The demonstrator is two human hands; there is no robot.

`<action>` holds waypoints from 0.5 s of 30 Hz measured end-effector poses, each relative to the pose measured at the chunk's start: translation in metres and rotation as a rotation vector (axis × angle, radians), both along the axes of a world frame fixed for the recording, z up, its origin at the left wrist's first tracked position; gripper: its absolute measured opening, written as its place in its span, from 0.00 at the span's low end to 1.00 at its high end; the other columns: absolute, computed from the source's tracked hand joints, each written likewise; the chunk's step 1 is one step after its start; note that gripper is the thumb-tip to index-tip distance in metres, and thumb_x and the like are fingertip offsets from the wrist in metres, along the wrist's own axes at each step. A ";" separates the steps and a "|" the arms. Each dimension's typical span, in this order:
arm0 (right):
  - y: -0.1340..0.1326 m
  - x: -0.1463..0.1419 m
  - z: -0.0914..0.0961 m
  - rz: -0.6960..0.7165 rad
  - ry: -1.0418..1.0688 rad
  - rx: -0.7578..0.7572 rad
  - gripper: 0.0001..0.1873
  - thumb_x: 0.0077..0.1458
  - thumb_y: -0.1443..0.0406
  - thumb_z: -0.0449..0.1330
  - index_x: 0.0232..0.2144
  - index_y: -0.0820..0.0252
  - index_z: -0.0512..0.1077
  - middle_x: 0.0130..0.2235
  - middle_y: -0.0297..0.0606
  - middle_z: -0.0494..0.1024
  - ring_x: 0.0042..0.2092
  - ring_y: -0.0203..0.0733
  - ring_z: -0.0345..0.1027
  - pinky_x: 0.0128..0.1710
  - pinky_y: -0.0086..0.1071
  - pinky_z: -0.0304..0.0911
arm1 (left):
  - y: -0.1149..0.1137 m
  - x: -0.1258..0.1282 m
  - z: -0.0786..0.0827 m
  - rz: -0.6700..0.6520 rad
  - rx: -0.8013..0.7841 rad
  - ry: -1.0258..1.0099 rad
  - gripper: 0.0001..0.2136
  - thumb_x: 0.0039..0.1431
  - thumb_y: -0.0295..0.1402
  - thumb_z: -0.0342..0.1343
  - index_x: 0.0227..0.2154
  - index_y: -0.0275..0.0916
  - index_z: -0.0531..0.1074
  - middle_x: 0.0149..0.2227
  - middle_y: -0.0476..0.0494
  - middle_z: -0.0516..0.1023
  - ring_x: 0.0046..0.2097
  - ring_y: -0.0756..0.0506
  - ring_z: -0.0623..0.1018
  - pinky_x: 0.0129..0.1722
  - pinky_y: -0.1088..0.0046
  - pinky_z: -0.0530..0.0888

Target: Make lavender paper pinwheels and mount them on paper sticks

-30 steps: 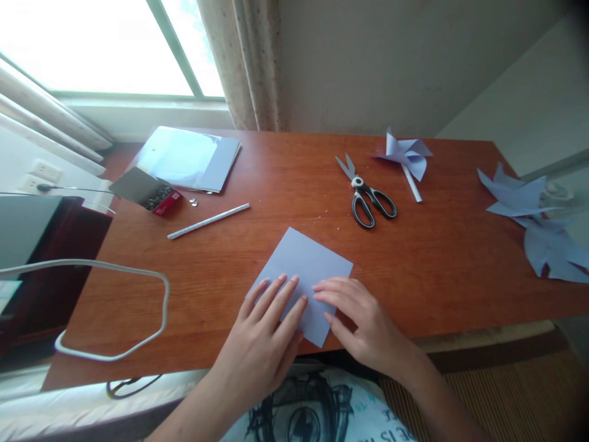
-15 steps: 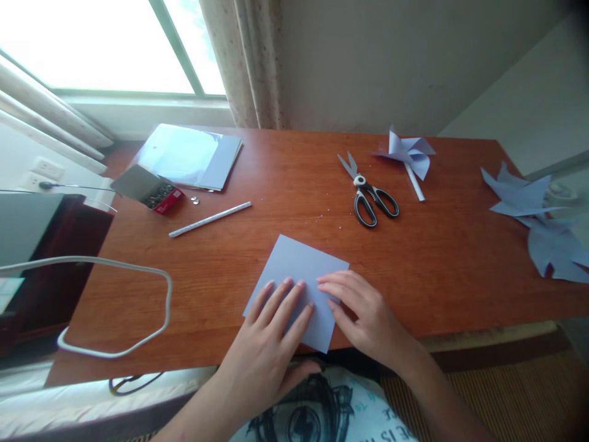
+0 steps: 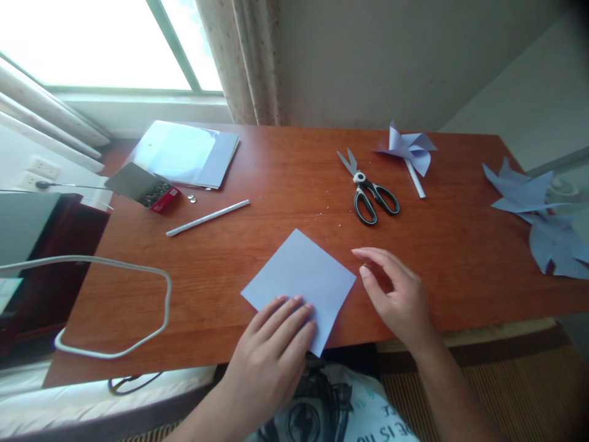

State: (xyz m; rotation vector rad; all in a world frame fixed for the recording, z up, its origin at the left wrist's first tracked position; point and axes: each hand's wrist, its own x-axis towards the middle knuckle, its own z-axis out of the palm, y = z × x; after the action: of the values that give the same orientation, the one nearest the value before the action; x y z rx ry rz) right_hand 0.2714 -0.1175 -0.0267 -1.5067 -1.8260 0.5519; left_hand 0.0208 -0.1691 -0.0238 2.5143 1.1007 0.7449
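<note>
A square sheet of pale paper (image 3: 301, 270) lies flat near the table's front edge, one corner pointing away from me. My left hand (image 3: 278, 344) rests on its lower part, fingers laid flat on the surface. Just beyond the sheet's right corner, my right hand (image 3: 396, 294) hovers apart from the paper, its thumb and index finger spread with nothing between them. Scissors (image 3: 363, 187) with black handles lie further back, blades slightly apart. A paper pinwheel (image 3: 409, 153) on a white stick lies to their right.
A rolled white paper stick (image 3: 208, 218) lies at left, near an opened red box of small metal pieces (image 3: 159, 195). Behind stands a stack of paper in a clear sleeve (image 3: 184, 153). More cut paper pinwheels (image 3: 524, 190) sit at the right end. A white cable (image 3: 168, 294) loops over the front left.
The paper has turned so its corners point away, left and right. My right hand has lifted off it and moved right, its fingers opening. My left hand stays on the sheet.
</note>
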 end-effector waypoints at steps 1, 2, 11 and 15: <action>0.000 0.001 0.000 -0.016 0.006 -0.001 0.15 0.63 0.70 0.58 0.50 0.54 0.74 0.50 0.38 0.80 0.51 0.43 0.74 0.54 0.38 0.70 | 0.005 -0.001 0.000 0.028 -0.028 -0.072 0.14 0.62 0.23 0.52 0.48 0.36 0.76 0.53 0.39 0.81 0.57 0.39 0.78 0.60 0.59 0.74; 0.000 0.002 0.000 -0.028 0.011 -0.002 0.15 0.63 0.70 0.58 0.50 0.54 0.75 0.50 0.38 0.80 0.51 0.43 0.74 0.54 0.37 0.70 | 0.010 -0.003 -0.001 0.067 -0.067 -0.153 0.14 0.62 0.21 0.52 0.48 0.37 0.76 0.52 0.40 0.82 0.56 0.41 0.79 0.58 0.62 0.75; -0.001 0.005 -0.010 -0.078 0.076 -0.058 0.14 0.63 0.69 0.58 0.49 0.53 0.75 0.49 0.37 0.80 0.50 0.42 0.75 0.52 0.37 0.71 | 0.022 -0.033 0.055 0.384 0.045 -0.222 0.17 0.63 0.24 0.56 0.53 0.44 0.75 0.54 0.44 0.81 0.52 0.40 0.81 0.53 0.61 0.79; 0.001 0.005 -0.013 -0.111 0.146 -0.097 0.14 0.63 0.69 0.58 0.49 0.52 0.75 0.49 0.37 0.79 0.49 0.42 0.75 0.50 0.37 0.72 | 0.013 -0.021 0.064 0.010 0.130 0.039 0.16 0.69 0.27 0.47 0.55 0.37 0.75 0.55 0.43 0.80 0.58 0.40 0.76 0.58 0.61 0.72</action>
State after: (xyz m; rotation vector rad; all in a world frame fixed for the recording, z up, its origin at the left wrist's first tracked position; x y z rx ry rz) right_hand 0.2766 -0.1169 -0.0401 -1.5781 -1.6146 0.6868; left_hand 0.0002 -0.1564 0.0405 2.6428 1.1124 0.7979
